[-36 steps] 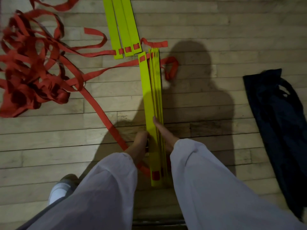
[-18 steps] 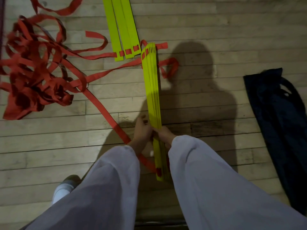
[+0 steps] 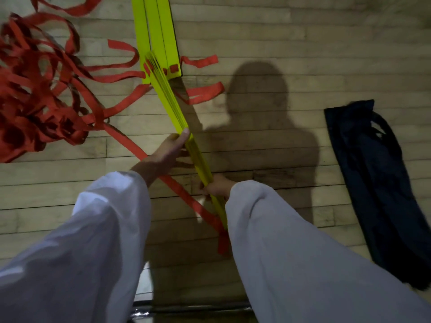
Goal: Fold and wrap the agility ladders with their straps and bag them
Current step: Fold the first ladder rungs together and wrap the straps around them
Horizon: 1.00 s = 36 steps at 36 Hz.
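Floor: pale wooden boards (image 3: 303, 38) fill the frame, seen from above, with a person's shadow (image 3: 256, 117) at centre right.
Rung bundle: we see the yellow rung bundle (image 3: 173, 108) held on edge, slanting from upper centre down to lower centre. Its far end overlaps the flat rungs (image 3: 161, 31) lying at top centre.
Left hand: the left hand (image 3: 164, 156) grasps the bundle at mid-length, thumb on the upper edge, fingers beneath.
Right hand: the right hand (image 3: 215, 186) is curled round the bundle nearer its close end, partly hidden by a white sleeve (image 3: 279, 229).
Step in hand: we judge this to be the folding stage; wrapping and bagging are not yet begun.
Next move: we judge that the flat rungs must join the bundle, which calls for a firm squeeze so the gathered rungs do not fan apart.
Straps: the red strap tangle (image 3: 35, 94) fills the upper left; one loose strap (image 3: 186, 199) runs diagonally under the bundle.
Bag: the dark bag (image 3: 373, 183) lies flat at the right edge, well apart from the bundle.
In the way: we expect the tangle to snag during winding unless it is straightened first.
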{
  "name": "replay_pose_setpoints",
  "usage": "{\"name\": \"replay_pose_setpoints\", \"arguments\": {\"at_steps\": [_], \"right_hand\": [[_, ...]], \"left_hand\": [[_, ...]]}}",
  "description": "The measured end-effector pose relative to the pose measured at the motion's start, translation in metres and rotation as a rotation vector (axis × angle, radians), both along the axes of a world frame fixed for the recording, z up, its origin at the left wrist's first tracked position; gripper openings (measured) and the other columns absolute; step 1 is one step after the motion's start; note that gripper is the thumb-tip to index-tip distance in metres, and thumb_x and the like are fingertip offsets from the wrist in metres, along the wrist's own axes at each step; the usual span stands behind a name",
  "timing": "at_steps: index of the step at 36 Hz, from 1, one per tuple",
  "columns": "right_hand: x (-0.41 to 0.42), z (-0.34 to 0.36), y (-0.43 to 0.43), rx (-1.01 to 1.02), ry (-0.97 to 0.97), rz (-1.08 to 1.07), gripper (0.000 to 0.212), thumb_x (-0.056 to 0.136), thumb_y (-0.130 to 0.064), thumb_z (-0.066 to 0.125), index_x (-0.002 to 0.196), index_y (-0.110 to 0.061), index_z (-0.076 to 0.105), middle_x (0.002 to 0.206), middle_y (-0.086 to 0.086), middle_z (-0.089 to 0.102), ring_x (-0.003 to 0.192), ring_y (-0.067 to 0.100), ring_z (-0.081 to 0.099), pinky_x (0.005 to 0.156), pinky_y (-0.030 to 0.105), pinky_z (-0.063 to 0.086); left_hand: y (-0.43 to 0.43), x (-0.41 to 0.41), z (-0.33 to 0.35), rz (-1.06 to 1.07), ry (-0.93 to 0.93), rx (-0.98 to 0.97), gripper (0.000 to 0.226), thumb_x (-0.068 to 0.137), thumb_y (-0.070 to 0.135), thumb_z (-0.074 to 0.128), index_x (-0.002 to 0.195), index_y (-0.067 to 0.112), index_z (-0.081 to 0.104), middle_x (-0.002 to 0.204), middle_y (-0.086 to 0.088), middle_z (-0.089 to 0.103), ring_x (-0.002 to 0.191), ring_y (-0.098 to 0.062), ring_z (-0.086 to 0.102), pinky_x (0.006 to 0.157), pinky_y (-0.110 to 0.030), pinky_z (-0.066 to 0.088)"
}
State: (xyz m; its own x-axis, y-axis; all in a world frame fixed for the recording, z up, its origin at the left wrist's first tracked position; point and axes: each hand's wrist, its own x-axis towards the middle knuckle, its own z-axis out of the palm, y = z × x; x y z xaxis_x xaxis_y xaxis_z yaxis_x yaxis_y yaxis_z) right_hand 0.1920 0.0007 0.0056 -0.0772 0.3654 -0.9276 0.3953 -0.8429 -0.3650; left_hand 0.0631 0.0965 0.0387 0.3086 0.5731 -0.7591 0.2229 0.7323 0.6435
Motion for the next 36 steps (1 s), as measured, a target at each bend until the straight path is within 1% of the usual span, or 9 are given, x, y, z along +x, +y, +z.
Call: {"name": "replay_pose_setpoints", "arguments": {"at_steps": [6, 11, 14, 18, 22, 26, 29, 31, 36], "right_hand": [[0.011, 0.029, 0.003, 0.012, -0.04, 0.037, 0.018, 0.09, -0.004, 0.061, 0.078, -0.017, 0.059, 0.091, 0.009, 0.064, 0.083, 0.022, 0.063, 0.097, 0.042, 0.051], [0.003, 0.079, 0.015, 0.103, -0.07, 0.042, 0.019, 0.087, 0.004, 0.058, 0.08, -0.013, 0.062, 0.072, 0.002, 0.055, 0.069, 0.017, 0.054, 0.078, 0.037, 0.049], [0.003, 0.12, 0.022, 0.196, -0.087, 0.034, 0.02, 0.089, 0.007, 0.054, 0.103, -0.003, 0.066, 0.072, 0.003, 0.054, 0.061, 0.014, 0.051, 0.061, 0.027, 0.046], [0.007, 0.171, 0.025, 0.313, -0.087, 0.017, 0.02, 0.091, 0.001, 0.058, 0.109, 0.004, 0.064, 0.107, 0.019, 0.066, 0.095, 0.033, 0.064, 0.082, 0.037, 0.051], [0.016, 0.233, 0.025, 0.335, -0.007, -0.071, 0.016, 0.095, 0.0, 0.053, 0.108, -0.008, 0.058, 0.075, 0.005, 0.059, 0.05, 0.01, 0.059, 0.05, 0.023, 0.045], [0.023, 0.309, 0.018, 0.494, 0.044, -0.156, 0.028, 0.09, 0.001, 0.058, 0.116, -0.009, 0.058, 0.07, 0.003, 0.054, 0.049, 0.006, 0.053, 0.05, 0.018, 0.04], [0.024, 0.359, 0.018, 0.579, 0.053, -0.239, 0.008, 0.092, -0.016, 0.061, 0.094, -0.008, 0.061, 0.069, 0.005, 0.053, 0.051, 0.011, 0.051, 0.051, 0.022, 0.04], [0.023, 0.385, 0.016, 0.622, 0.047, -0.257, 0.021, 0.094, -0.034, 0.059, 0.084, -0.016, 0.06, 0.07, 0.005, 0.055, 0.055, 0.014, 0.051, 0.053, 0.024, 0.039], [0.018, 0.446, 0.0, 0.824, 0.017, -0.172, 0.043, 0.1, -0.048, 0.04, 0.11, -0.01, 0.057, 0.089, 0.01, 0.062, 0.062, 0.015, 0.058, 0.045, 0.012, 0.043]], "left_hand": [[0.0, 0.012, 0.03, -0.014, 0.131, 0.165, 0.032, 0.098, 0.036, 0.051, 0.103, 0.004, 0.051, 0.096, -0.015, 0.057, 0.075, -0.024, 0.062, 0.075, -0.037, 0.057], [0.009, 0.01, 0.079, -0.025, 0.193, 0.293, 0.031, 0.099, 0.036, 0.048, 0.097, 0.005, 0.052, 0.084, -0.011, 0.059, 0.049, -0.009, 0.06, 0.05, -0.018, 0.049], [0.014, 0.002, 0.113, 0.032, 0.138, 0.293, 0.038, 0.098, 0.038, 0.05, 0.108, 0.002, 0.053, 0.093, -0.015, 0.063, 0.063, -0.021, 0.064, 0.063, -0.029, 0.057], [0.019, 0.002, 0.167, 0.09, 0.068, 0.333, 0.027, 0.097, 0.033, 0.054, 0.099, 0.006, 0.053, 0.079, -0.007, 0.061, 0.053, -0.012, 0.065, 0.061, -0.031, 0.059], [0.023, 0.008, 0.231, 0.111, 0.028, 0.398, 0.024, 0.098, 0.031, 0.053, 0.092, 0.008, 0.054, 0.078, -0.01, 0.059, 0.047, -0.011, 0.062, 0.053, -0.026, 0.058], [0.018, 0.017, 0.295, 0.143, -0.017, 0.459, 0.024, 0.098, 0.03, 0.052, 0.083, 0.012, 0.052, 0.077, -0.009, 0.058, 0.048, -0.012, 0.062, 0.052, -0.026, 0.056], [0.009, 0.021, 0.342, 0.142, -0.05, 0.498, 0.023, 0.098, 0.033, 0.051, 0.09, 0.011, 0.05, 0.083, -0.011, 0.062, 0.055, -0.017, 0.063, 0.053, -0.026, 0.055], [0.002, 0.021, 0.372, 0.136, -0.047, 0.53, 0.023, 0.098, 0.033, 0.051, 0.091, 0.011, 0.05, 0.085, -0.009, 0.061, 0.062, -0.02, 0.061, 0.056, -0.026, 0.054], [-0.02, 0.018, 0.443, 0.129, -0.021, 0.672, 0.022, 0.099, 0.029, 0.051, 0.084, 0.014, 0.05, 0.076, -0.003, 0.056, 0.062, -0.016, 0.058, 0.06, -0.023, 0.05]]}}
